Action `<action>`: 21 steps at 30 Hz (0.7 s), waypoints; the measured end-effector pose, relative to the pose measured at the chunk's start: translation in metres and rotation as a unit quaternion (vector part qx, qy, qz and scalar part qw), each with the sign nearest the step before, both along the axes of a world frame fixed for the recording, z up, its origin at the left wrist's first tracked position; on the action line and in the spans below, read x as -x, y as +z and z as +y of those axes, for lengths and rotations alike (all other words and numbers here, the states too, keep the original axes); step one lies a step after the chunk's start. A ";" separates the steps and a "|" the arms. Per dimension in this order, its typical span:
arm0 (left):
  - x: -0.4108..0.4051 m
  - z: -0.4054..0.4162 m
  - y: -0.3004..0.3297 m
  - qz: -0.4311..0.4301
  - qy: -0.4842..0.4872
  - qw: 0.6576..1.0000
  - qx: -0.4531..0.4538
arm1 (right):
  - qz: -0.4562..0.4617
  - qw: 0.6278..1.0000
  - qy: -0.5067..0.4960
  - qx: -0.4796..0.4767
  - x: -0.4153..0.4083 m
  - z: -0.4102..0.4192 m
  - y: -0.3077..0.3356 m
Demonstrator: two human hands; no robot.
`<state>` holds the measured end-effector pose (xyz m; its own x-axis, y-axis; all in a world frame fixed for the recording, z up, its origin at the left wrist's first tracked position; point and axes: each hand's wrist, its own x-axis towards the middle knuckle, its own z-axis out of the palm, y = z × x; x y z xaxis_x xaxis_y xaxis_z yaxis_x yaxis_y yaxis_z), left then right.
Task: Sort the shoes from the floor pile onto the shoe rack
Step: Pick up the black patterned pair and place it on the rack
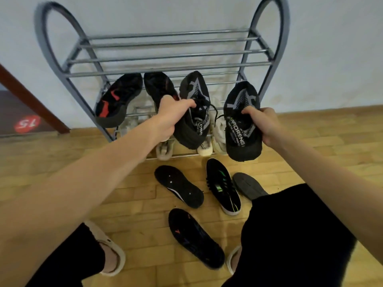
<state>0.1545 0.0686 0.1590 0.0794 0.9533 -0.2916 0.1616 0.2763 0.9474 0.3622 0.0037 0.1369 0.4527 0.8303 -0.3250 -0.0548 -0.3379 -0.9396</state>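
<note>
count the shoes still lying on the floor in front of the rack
4: a sole-up black shoe at left, a green-striped shoe beside it, a grey sole partly hidden by the knee, and a black shoe nearest. More may be hidden.

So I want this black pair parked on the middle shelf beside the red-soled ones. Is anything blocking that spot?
Nothing visible does. The left hand and right hand each grip a black knit shoe in front of the rack. The red-soled pair fills the shelf's left part; the bars to its right look bare.
</note>
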 end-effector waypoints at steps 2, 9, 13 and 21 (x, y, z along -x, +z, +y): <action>-0.012 0.012 -0.003 0.007 -0.009 1.000 -0.001 | 0.010 1.000 0.003 0.012 -0.004 0.015 -0.001; -0.049 0.071 -0.029 0.012 0.019 1.000 -0.013 | -0.039 0.999 -0.007 -0.004 -0.018 0.093 -0.013; -0.067 0.099 -0.052 -0.002 0.058 0.998 0.018 | -0.073 0.997 -0.020 0.004 -0.026 0.137 -0.027; -0.079 0.123 -0.077 0.007 0.060 0.998 0.020 | -0.103 0.994 -0.027 0.000 -0.039 0.164 -0.044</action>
